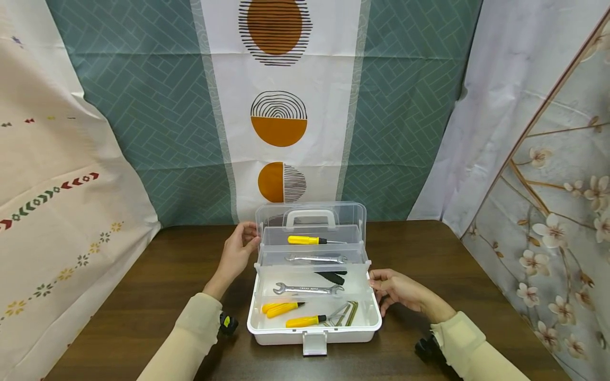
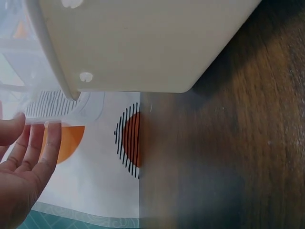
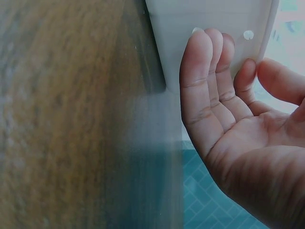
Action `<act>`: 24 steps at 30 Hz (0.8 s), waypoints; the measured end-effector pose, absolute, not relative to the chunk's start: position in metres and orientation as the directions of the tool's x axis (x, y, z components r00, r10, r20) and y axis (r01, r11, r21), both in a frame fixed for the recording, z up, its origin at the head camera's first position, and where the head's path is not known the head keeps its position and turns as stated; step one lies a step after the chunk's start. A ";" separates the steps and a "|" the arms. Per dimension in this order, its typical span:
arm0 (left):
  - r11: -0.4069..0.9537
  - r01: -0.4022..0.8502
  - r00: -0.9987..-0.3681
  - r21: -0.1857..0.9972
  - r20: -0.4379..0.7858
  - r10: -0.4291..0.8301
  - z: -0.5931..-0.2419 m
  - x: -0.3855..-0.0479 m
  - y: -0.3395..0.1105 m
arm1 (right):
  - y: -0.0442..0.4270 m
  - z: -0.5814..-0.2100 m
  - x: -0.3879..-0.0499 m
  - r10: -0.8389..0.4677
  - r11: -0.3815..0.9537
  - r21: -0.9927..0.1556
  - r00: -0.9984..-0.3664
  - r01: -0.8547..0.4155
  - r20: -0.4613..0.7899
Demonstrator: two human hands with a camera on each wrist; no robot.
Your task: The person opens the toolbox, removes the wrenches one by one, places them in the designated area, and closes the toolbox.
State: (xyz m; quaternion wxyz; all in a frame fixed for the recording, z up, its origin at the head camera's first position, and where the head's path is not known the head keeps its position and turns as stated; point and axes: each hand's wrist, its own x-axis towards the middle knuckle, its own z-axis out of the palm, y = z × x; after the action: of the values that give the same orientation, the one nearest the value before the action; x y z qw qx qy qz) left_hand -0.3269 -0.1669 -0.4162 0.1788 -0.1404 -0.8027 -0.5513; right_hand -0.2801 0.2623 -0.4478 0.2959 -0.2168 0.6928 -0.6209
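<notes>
A white toolbox (image 1: 278,337) stands on the table, its transparent lid (image 1: 358,214) raised. My left hand (image 1: 235,253) holds the lid's left edge between thumb and fingers; the left wrist view shows the hand (image 2: 28,167) at the clear plastic (image 2: 93,109). Against the box's right side rests my right hand (image 1: 402,291); in the right wrist view its fingers (image 3: 196,81) lie nearly straight along the outer wall (image 3: 176,47), the thumb at the rim. Inside are a wrench (image 1: 310,289), yellow-handled tools (image 1: 302,321) and hex keys (image 1: 351,313). Another wrench (image 1: 316,259) and a yellow screwdriver (image 1: 305,240) show through clear plastic.
The dark wooden table (image 1: 157,275) extends on both sides of the box. Behind it hangs a green and white patterned cloth (image 1: 400,132), with a cream cloth (image 1: 57,185) at left and a floral one (image 1: 548,254) at right. A white latch (image 1: 314,344) hangs at the front.
</notes>
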 end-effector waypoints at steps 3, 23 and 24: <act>0.366 0.412 -0.901 0.834 0.433 0.028 -0.418 -0.330 -0.167 | 0.263 -0.448 -0.280 -0.668 0.136 -0.989 -0.731 0.065 -0.140; 0.443 0.407 -0.905 0.799 0.418 0.077 -0.423 -0.338 -0.164 | 0.262 -0.447 -0.278 -0.657 0.140 -0.988 -0.741 0.060 -0.139; 0.449 0.402 -0.907 0.798 0.413 0.078 -0.422 -0.339 -0.164 | 0.261 -0.447 -0.278 -0.656 0.141 -0.988 -0.742 0.060 -0.139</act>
State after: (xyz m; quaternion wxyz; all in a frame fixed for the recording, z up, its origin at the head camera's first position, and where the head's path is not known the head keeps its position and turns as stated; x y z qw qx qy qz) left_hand -0.3385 -0.1637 -0.4222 0.1602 -0.1436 -0.8360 -0.5049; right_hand -0.2782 0.2615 -0.4468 0.2888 -0.2134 0.6980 -0.6195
